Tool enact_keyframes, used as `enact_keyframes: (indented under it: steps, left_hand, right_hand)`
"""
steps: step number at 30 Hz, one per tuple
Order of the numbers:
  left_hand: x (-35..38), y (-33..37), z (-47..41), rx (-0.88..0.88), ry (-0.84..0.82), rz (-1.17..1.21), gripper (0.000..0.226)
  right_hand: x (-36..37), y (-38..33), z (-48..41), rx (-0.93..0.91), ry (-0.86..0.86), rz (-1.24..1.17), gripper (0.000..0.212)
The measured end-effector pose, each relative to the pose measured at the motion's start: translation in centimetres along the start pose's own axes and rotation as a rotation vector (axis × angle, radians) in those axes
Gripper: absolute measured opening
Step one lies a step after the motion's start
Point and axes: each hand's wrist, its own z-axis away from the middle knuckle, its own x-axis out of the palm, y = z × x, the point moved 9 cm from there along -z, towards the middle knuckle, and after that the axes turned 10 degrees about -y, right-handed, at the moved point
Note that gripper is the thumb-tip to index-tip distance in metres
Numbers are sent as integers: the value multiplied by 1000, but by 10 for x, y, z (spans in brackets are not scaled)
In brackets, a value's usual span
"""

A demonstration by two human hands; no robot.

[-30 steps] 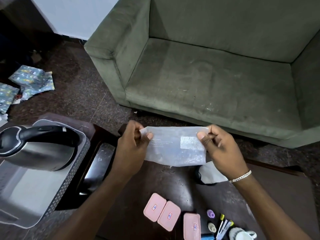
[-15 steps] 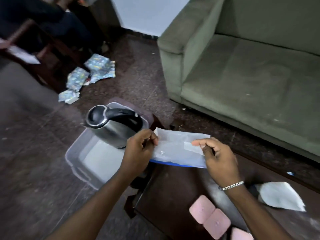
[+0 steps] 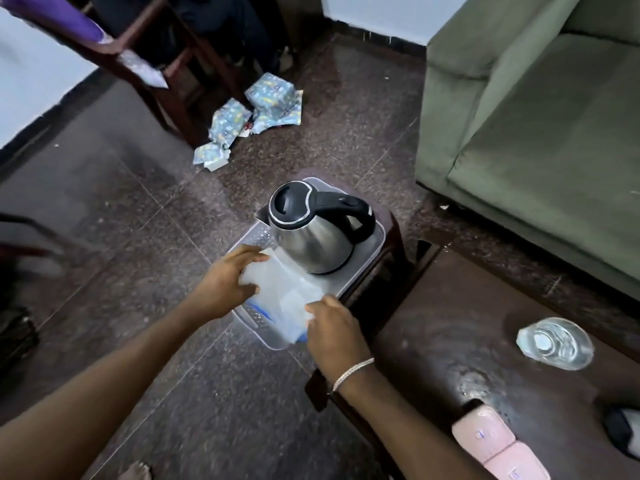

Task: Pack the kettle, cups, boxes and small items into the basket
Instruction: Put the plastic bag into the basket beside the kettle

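Observation:
A steel kettle (image 3: 313, 233) with a black lid and handle stands in the far half of the grey plastic basket (image 3: 369, 258), which rests on a dark stool. My left hand (image 3: 230, 280) and my right hand (image 3: 332, 323) both grip a translucent plastic pouch (image 3: 282, 301) with a blue edge, held low inside the basket's near half, just in front of the kettle. Two pink boxes (image 3: 498, 448) lie on the dark table at the lower right.
A clear crumpled plastic wrapper (image 3: 554, 342) lies on the dark table (image 3: 467, 306) to the right. A green sofa (image 3: 540, 133) stands behind it. Crumpled blue wrapping paper (image 3: 252, 123) lies on the floor near a wooden chair (image 3: 166, 84).
The view has swung left and down towards the basket. Both hands have carried the pouch from above the table's edge down into the basket in front of the kettle.

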Motion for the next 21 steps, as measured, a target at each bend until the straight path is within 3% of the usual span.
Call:
enact_keyframes:
  steps: [3,8,14,17,19,21]
  left_hand:
    - [11,-27,-13,-5,-74,-126,72]
    - [38,-58,-39,-26,-123,-259,80]
    - [55,-63,-47,-70,-46,-568,56]
    - [58,-60,-52,-69,-76,-452,46]
    - [66,-60,-53,-64,-131,-396,55]
    - [77,-65,-52,-70,-193,-399,66]
  right_hand:
    - [30,-17,-19,4,-76,172,19]
    - [58,-9,-48,139,-137,416,28]
    - [85,-2,-53,178,-236,579,32]
    - [78,-8,-53,201,-131,641,27]
    - [73,-16,-53,142,-57,666,23]
    - [80,-19,-54,52,-93,708,27]
